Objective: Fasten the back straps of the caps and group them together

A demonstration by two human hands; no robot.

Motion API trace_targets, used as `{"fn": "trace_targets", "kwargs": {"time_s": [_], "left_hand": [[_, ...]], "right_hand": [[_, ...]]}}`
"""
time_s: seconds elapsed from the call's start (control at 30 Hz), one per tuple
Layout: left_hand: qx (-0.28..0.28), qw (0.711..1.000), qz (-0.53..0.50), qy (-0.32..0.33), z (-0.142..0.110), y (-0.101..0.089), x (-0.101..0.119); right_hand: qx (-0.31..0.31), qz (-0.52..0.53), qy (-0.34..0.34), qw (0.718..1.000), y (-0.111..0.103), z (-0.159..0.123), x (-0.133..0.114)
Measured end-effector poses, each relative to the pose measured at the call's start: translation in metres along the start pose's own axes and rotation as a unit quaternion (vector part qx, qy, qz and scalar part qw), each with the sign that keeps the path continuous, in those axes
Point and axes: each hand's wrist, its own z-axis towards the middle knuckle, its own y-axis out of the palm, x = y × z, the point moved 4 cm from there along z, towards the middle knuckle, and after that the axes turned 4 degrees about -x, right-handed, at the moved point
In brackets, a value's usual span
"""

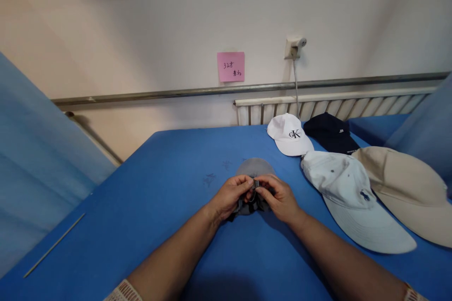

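A grey baseball cap (254, 165) lies at the middle of the blue table, its brim pointing away from me. My left hand (231, 195) pinches the cap's dark back part between thumb and fingers. Opposite it, my right hand (278, 195) grips the same part, thumb against fingertips. The two hands nearly meet over a small dark strap or buckle piece, whose details are too small to make out. Both hands hide much of the cap's crown.
To the right lie a white cap (287, 134), a black cap (328, 131), a pale blue-grey cap (348, 188) and a beige cap (406, 183). A thin stick (54, 245) rests at the left on the blue table (141, 183). Blue curtains (28, 160) hang at both sides.
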Motion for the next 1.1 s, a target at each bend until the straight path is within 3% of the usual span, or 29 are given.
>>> {"fn": "trace_targets", "kwargs": {"time_s": [0.17,0.33,0.6,0.77,1.1], "left_hand": [[0.036,0.999,0.011,0.029,-0.002,0.002,0.002],[0.035,0.995,0.027,0.089,-0.003,0.006,0.005],[0.088,0.980,0.125,0.131,-0.006,0.005,0.007],[0.077,0.957,0.229,0.162,-0.009,0.008,0.009],[0.077,0.897,0.396,0.183,-0.020,0.020,0.021]], "right_hand": [[0.013,0.004,0.010,1.000,0.000,0.000,0.002],[0.085,0.051,0.055,0.994,-0.003,-0.001,0.009],[0.044,0.074,0.022,0.996,-0.007,-0.001,-0.004],[0.054,0.102,0.057,0.992,-0.006,-0.001,0.001],[0.041,0.116,0.034,0.992,-0.006,0.001,-0.002]]}}
